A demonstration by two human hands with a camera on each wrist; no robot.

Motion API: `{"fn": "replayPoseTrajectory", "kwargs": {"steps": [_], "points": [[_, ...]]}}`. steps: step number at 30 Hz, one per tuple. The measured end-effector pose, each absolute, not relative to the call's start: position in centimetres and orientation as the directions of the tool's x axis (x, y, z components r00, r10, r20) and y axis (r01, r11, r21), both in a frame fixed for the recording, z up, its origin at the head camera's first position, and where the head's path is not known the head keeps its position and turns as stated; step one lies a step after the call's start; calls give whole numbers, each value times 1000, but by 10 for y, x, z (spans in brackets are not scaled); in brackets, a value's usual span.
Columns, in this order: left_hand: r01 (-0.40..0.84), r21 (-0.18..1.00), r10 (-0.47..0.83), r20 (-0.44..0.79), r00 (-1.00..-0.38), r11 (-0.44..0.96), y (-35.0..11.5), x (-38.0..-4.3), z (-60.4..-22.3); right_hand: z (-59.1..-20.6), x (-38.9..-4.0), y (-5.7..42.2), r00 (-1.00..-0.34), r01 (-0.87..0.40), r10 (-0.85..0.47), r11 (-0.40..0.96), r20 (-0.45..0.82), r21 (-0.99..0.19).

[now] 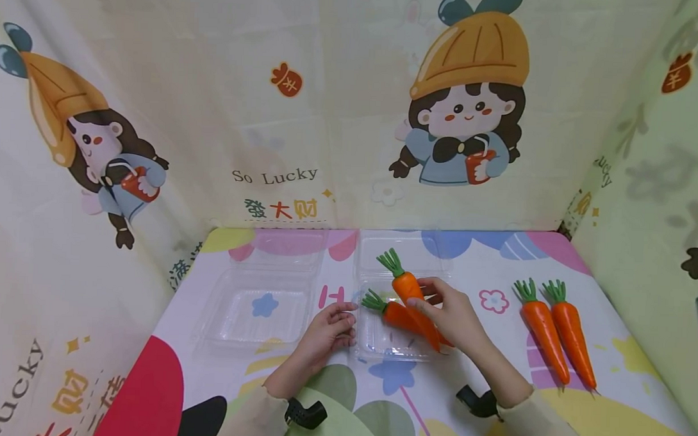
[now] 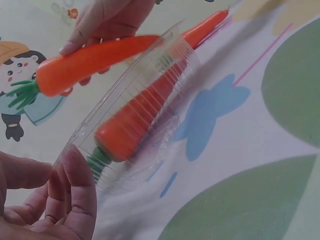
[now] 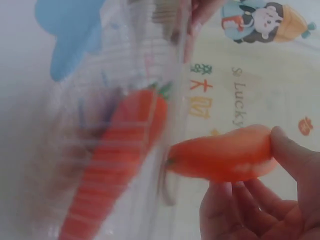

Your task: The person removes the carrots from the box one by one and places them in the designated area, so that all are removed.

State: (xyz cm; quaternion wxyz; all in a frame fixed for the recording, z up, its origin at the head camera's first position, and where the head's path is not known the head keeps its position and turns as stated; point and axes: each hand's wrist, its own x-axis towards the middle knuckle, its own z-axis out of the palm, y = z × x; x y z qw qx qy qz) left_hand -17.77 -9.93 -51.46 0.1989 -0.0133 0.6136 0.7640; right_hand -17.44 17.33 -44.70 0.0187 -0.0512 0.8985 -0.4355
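Observation:
My right hand [image 1: 455, 315] grips an orange carrot [image 1: 407, 286] with a green top, holding it tilted above a clear plastic container [image 1: 373, 355]. Below it another carrot [image 1: 396, 316] lies slanting in that container, its tip reaching past the right rim in the left wrist view. At the container's left side, my left hand [image 1: 324, 332] pinches the rim [image 2: 75, 137] between thumb and fingers. The held carrot [image 3: 225, 155] sits between right thumb and fingers. Its top is hidden in the right wrist view.
Two carrots [image 1: 558, 334] lie side by side on the table at right. A second clear container [image 1: 218, 332] stands open at left, its lid folded back. Behind the right container lies its own lid [image 1: 371, 247]. Printed cloth walls [image 1: 352, 128] enclose the table.

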Motion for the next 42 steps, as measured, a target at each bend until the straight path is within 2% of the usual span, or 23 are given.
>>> {"fn": "replayPoseTrajectory", "kwargs": {"steps": [17, 42], "points": [[-332, 930, 278, -282, -918, -156, -99, -178, -515, -441, -176, 188, -995, 50, -49, 545, -91, -837], [-334, 930, 271, -285, -919, -152, -98, -178, -513, -444, -168, 234, -988, 136, 27, 589, -149, -797]]}}
